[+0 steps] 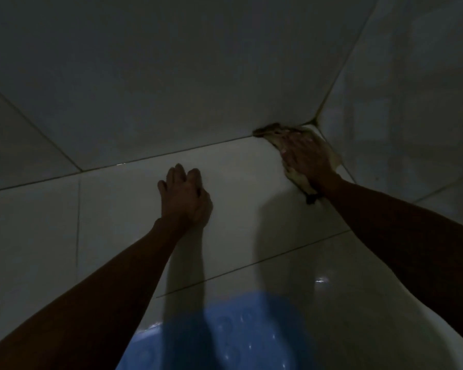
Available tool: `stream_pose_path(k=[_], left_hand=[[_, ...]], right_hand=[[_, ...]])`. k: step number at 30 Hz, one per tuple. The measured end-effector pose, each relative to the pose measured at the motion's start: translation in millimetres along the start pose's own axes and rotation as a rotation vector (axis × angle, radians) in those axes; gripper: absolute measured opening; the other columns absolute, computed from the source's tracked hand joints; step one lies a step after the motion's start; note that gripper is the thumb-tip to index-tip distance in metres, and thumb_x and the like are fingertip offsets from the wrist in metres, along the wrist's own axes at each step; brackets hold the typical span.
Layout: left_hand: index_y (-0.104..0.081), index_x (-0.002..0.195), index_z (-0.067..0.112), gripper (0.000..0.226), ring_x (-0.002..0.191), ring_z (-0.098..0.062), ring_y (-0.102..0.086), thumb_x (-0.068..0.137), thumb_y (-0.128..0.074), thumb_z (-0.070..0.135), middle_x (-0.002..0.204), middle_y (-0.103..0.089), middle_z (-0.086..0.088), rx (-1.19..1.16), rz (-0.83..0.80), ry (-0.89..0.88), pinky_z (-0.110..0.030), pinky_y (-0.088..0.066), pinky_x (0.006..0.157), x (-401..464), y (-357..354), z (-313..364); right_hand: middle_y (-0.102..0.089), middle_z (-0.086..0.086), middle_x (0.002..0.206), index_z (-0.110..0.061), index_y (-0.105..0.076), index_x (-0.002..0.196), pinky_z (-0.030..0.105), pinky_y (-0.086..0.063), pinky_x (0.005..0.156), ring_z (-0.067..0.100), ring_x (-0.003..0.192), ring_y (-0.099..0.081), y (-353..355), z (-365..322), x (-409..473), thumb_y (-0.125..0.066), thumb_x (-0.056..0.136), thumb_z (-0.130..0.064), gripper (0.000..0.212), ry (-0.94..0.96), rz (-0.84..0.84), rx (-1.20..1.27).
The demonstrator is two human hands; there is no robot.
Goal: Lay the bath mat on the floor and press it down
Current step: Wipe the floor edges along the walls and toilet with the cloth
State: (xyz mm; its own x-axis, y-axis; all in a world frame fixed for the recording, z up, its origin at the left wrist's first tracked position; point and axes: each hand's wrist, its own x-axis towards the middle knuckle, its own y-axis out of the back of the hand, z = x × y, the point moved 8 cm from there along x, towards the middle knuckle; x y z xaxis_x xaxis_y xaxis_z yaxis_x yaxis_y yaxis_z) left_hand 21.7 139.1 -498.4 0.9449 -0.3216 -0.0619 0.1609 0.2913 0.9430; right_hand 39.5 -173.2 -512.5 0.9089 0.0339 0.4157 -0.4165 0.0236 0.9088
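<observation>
Reaching forward in a dim tiled bathroom, a person's right hand (304, 156) presses flat, fingers spread, on a pale rag (300, 180) in the far right corner of the floor (118, 222). Their left hand (185, 196) rests on bare tile, fingers loosely curled, holding nothing. A blue bath mat (225, 329) lies near, apparently laid already; pressing it down seems not yet done.

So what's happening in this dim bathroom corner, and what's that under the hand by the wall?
A person is crouched over a pale tiled floor. The right hand presses a crumpled beige rag into the corner where floor meets wall, apparently wiping it. The left hand rests on the bare tiles with its fingers loosely bent, holding nothing. A blue dimpled rubber bath mat lies nearer the person, with neither hand on it.
</observation>
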Motion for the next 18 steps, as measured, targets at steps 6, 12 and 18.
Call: stream_pose_path(k=[6,12,18], left_hand=[[-0.035,0.146,0.017,0.053,0.144,-0.034,-0.015,0.097,-0.048,0.032,0.156,-0.021,-0.017,-0.023,-0.020,-0.043,-0.049,-0.015,0.113,-10.3,8.1,-13.8],[-0.038,0.146,0.019,0.059,0.142,-0.032,-0.021,0.091,-0.038,0.041,0.156,-0.025,-0.015,0.016,-0.067,-0.063,-0.051,-0.020,0.109,-41.5,19.6,-46.4],[-0.035,0.147,0.020,0.061,0.142,-0.035,-0.020,0.091,-0.034,0.045,0.155,-0.024,-0.017,0.069,-0.102,-0.048,-0.054,-0.020,0.110,-79.6,30.4,-85.6]], right_hand=[[-0.071,0.020,0.109,0.002,-0.071,0.110,0.037,-0.053,0.090,0.032,0.096,-0.071,13.9,38.9,-28.5,-0.041,0.102,-0.023,0.040,-0.115,0.245,-0.230],[-0.071,0.008,0.117,-0.019,-0.074,0.112,0.037,-0.053,0.093,0.027,0.105,-0.068,34.1,9.1,-70.7,-0.053,0.087,-0.030,0.035,-0.361,0.278,-0.302],[-0.070,0.012,0.117,-0.016,-0.073,0.114,0.049,-0.051,0.091,0.038,0.104,-0.066,40.1,-66.5,-90.5,-0.056,0.091,-0.028,0.031,-0.414,0.303,-0.215]])
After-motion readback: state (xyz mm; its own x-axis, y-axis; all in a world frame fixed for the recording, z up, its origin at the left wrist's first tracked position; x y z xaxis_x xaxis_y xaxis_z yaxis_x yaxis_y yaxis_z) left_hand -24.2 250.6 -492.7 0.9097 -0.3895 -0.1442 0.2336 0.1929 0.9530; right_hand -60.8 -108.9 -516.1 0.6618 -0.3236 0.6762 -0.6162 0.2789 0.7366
